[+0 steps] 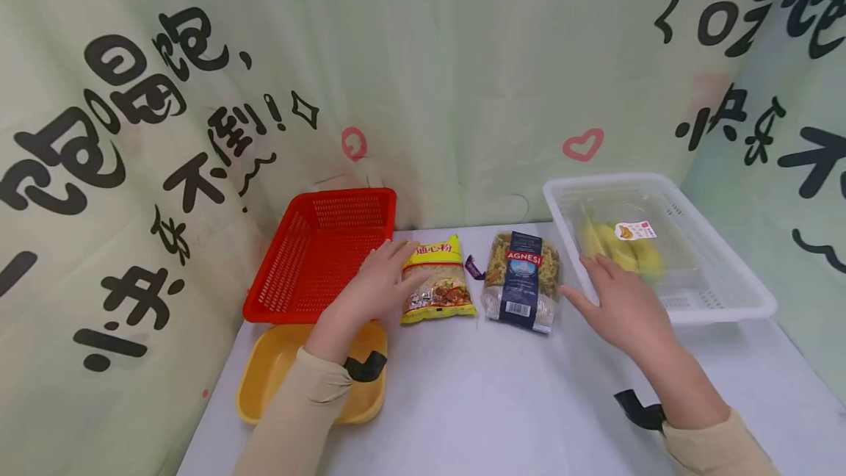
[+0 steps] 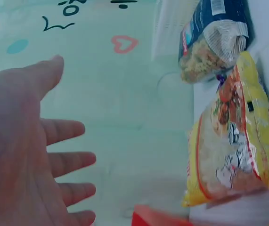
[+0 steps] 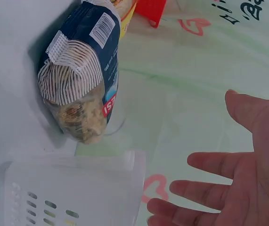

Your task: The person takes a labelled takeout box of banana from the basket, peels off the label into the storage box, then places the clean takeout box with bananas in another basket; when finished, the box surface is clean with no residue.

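Observation:
A yellow noodle packet [image 1: 437, 280] [image 2: 233, 150] and a blue-labelled pasta bag [image 1: 522, 280] [image 2: 214, 37] [image 3: 80, 70] lie side by side on the white table [image 1: 502, 402]. A small purple wrapped sweet [image 1: 474, 267] sits between them. My left hand [image 1: 380, 281] [image 2: 35, 155] hovers open at the packet's left edge, fingers spread, holding nothing. Just right of the pasta bag, my right hand [image 1: 617, 300] [image 3: 228, 183] is open too, over the near corner of the clear basket [image 1: 720, 307] [image 3: 68, 193].
A red mesh basket [image 1: 317, 255] stands at the back left, with a yellow tray [image 1: 264, 380] in front of it under my left forearm. The clear basket holds a wrapped bunch of bananas [image 1: 621, 244]. Printed cloth [image 1: 423, 79] walls the back and sides.

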Demonstrator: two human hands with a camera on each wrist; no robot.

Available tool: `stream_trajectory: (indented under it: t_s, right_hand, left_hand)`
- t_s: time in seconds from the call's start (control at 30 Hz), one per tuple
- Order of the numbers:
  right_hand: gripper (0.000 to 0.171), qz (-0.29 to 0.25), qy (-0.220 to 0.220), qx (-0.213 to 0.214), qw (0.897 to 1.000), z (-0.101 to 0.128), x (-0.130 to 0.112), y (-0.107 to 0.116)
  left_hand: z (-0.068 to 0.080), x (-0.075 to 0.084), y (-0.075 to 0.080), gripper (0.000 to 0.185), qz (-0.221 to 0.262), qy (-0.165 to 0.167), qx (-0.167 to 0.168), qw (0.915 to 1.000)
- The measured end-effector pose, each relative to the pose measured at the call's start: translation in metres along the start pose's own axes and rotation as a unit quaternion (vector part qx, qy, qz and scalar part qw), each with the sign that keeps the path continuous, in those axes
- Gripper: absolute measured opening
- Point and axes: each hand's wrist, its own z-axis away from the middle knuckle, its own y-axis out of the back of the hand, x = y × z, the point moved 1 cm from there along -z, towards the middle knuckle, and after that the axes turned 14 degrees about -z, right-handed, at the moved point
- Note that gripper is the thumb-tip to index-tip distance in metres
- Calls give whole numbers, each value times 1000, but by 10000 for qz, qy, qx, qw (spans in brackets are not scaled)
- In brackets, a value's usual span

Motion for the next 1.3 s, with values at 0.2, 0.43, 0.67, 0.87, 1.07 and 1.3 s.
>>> stream_trajectory:
  t_s: [0.2, 0.43, 0.67, 0.87, 1.07, 1.3]
  right_hand:
    - [88, -84, -249, 31, 9996, 5, 10, 10]
    - [87, -102, -527, -51, 9985, 9, 26, 16]
    - [83, -192, -593, -115, 9980, 13, 39, 22]
    - [83, -273, -657, -175, 9973, 17, 48, 28]
    - [80, -354, -699, -92, 9969, 21, 59, 36]
    - [81, -556, -1030, -87, 9931, 24, 75, 43]
  left_hand:
    - [-29, 19, 5, 70, 875, -308, -287, 9953]
    - [-65, 46, 3, 65, 988, -563, -457, 9925]
    - [-95, 72, 5, 67, 1528, -1044, -528, 9813]
    - [-117, 89, 2, 62, 2024, -1103, -637, 9710]
    - [-137, 110, -3, 60, 2207, -1138, -689, 9662]
    - [-158, 131, -6, 60, 2207, -1320, -815, 9629]
